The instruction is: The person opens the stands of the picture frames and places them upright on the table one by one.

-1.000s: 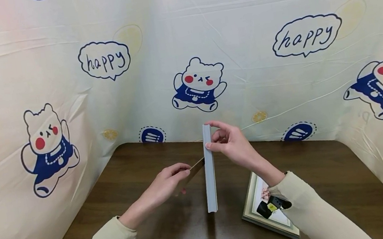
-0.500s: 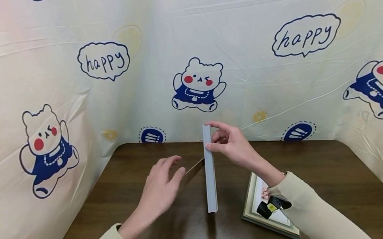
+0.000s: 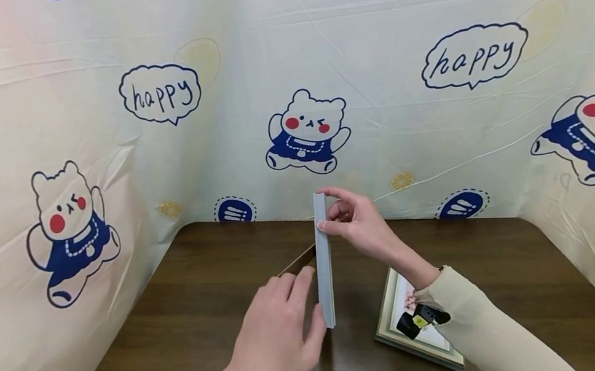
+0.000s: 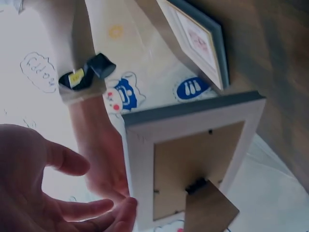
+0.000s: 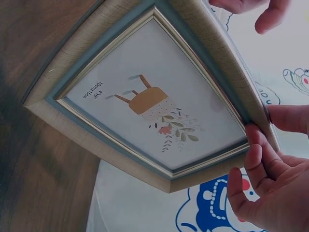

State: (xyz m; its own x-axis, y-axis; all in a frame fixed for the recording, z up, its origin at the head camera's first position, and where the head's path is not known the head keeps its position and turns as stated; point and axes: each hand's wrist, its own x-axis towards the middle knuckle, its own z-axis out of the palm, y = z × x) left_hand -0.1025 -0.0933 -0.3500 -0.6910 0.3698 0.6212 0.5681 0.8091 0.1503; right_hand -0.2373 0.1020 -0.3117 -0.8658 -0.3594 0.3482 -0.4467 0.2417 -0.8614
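My right hand (image 3: 358, 227) pinches the top corner of a picture frame (image 3: 325, 269), seen edge-on and upright in the head view. In the right wrist view its front has a beige and blue border around a print of a chair with flowers (image 5: 154, 104). The left wrist view shows the frame's brown backing board (image 4: 198, 154) with the easel stand (image 4: 210, 210) swung out. Beside the frame's near side is my left hand (image 3: 271, 337), fingers loosely bent, thumb right at the near edge. Nothing is gripped in it.
At the right of the brown table (image 3: 202, 271), under my right forearm, lies another picture frame (image 3: 418, 353) with a pink print, apparently stacked on one more. A white cloth printed with cartoon bears (image 3: 307, 128) hangs around the back and sides.
My left hand has let go of the easel stand, opened, and come nearer and to the right, to the frame's near edge. The right hand and the frame stay almost still.
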